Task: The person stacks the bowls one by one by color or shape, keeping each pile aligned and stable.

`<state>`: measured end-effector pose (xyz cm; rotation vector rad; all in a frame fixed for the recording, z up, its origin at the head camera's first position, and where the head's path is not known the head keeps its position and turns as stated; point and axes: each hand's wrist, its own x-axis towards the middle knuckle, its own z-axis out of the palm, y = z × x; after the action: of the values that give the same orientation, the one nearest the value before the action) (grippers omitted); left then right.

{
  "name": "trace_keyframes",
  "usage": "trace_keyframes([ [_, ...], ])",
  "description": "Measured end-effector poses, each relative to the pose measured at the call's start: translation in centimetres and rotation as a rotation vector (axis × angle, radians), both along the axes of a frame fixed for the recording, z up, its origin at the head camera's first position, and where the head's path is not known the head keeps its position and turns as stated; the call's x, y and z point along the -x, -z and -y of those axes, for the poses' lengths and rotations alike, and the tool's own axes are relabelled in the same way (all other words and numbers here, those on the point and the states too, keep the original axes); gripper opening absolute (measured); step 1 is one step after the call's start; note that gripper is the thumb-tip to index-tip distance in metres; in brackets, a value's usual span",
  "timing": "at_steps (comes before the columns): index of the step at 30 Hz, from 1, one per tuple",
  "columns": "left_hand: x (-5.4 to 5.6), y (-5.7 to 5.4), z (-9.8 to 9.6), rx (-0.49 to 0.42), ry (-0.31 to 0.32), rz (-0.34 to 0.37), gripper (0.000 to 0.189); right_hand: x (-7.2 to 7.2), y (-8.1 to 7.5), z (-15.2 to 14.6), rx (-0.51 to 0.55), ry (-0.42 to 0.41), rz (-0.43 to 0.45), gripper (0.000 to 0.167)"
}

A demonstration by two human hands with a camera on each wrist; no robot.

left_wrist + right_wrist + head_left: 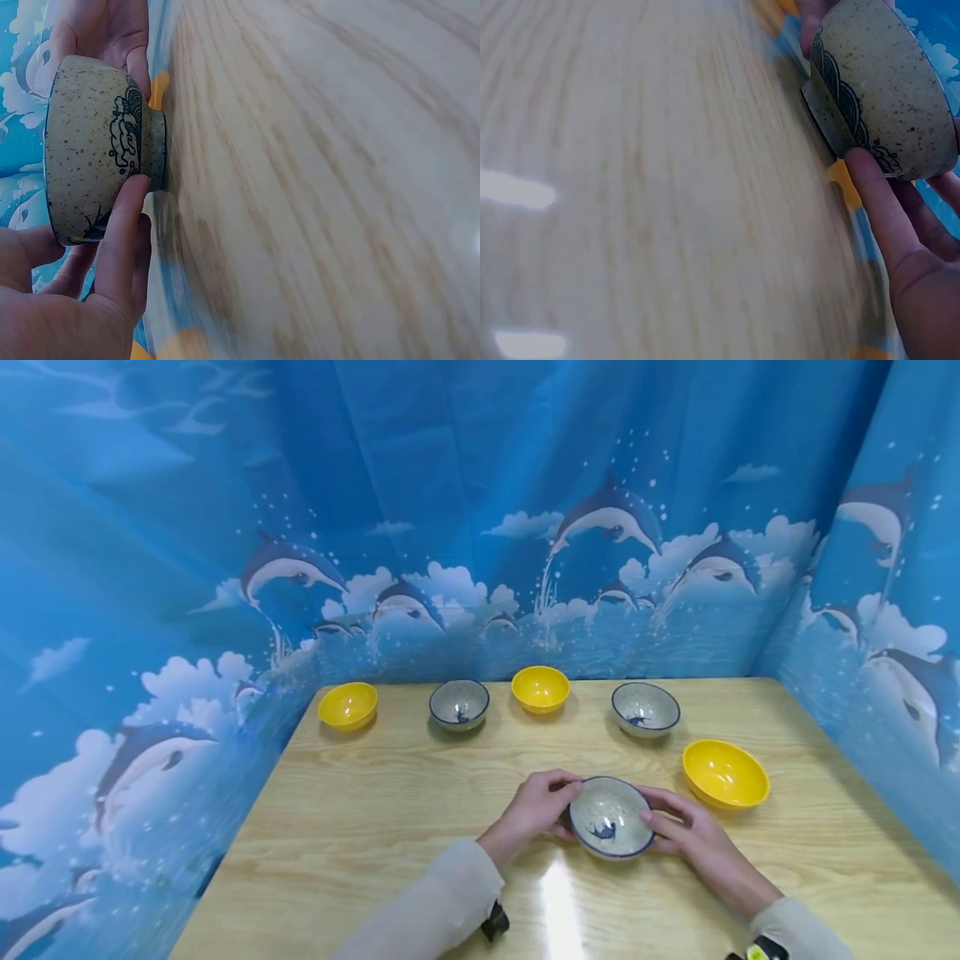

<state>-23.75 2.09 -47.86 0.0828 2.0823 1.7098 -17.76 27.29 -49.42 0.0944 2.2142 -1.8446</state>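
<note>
A speckled grey bowl (611,818) with a dark blue rim and a blue drawing inside is held between both hands near the middle of the table. My left hand (536,814) grips its left side, thumb at the rim and fingers along the outer wall. On the opposite side, my right hand (686,831) grips it with the thumb over the rim. Both wrist views show the bowl's outside (86,142) with a dark wave pattern above its foot. Whether the foot touches the tabletop, I cannot tell. Closest to the right hand stands a yellow bowl (725,774).
Along the back of the wooden table (360,827) stand a yellow bowl (348,707), a grey bowl (459,705), another yellow bowl (541,689) and another grey bowl (646,708). A blue dolphin-print curtain (465,510) hangs behind and at both sides.
</note>
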Motion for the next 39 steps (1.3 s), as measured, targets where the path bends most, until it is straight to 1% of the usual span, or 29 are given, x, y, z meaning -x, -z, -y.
trace_keyframes([
  [8, -0.1, 0.0, -0.2, -0.017, 0.004, 0.019, 0.026, 0.0, 0.3, -0.3, -0.013, 0.012, 0.017, 0.073],
  [11, 0.0, 0.1, -0.1, -0.021, 0.015, 0.021, 0.026, 0.0, 0.4, -0.4, -0.017, 0.016, 0.018, 0.073],
  [17, 0.1, 0.3, 0.1, -0.062, 0.037, 0.046, 0.028, -0.1, 0.5, -0.3, -0.016, 0.021, 0.013, 0.073],
  [20, 0.2, 0.3, 0.3, -0.075, 0.037, 0.067, 0.028, -0.1, 0.5, -0.2, -0.017, 0.021, 0.004, 0.072],
  [23, 0.5, 0.2, 0.8, -0.074, 0.027, 0.087, 0.026, -0.1, 0.5, -0.2, -0.019, 0.022, -0.011, 0.071],
  [26, 1.1, 0.1, 1.6, -0.081, 0.003, 0.093, 0.027, -0.2, 0.6, -0.1, -0.02, 0.019, -0.029, 0.07],
  [31, 2.2, 0.3, 3.8, -0.072, -0.063, 0.057, 0.031, -0.2, 0.6, -0.1, -0.017, 0.008, -0.042, 0.07],
  [36, 3.6, 0.7, 6.4, -0.025, -0.143, 0.028, 0.031, -0.2, 0.6, -0.2, -0.029, 0.008, -0.031, 0.071],
  [39, 4.4, 0.6, 8.0, 0.006, -0.179, 0.011, 0.031, -0.3, 0.6, -0.3, -0.038, 0.014, -0.019, 0.072],
])
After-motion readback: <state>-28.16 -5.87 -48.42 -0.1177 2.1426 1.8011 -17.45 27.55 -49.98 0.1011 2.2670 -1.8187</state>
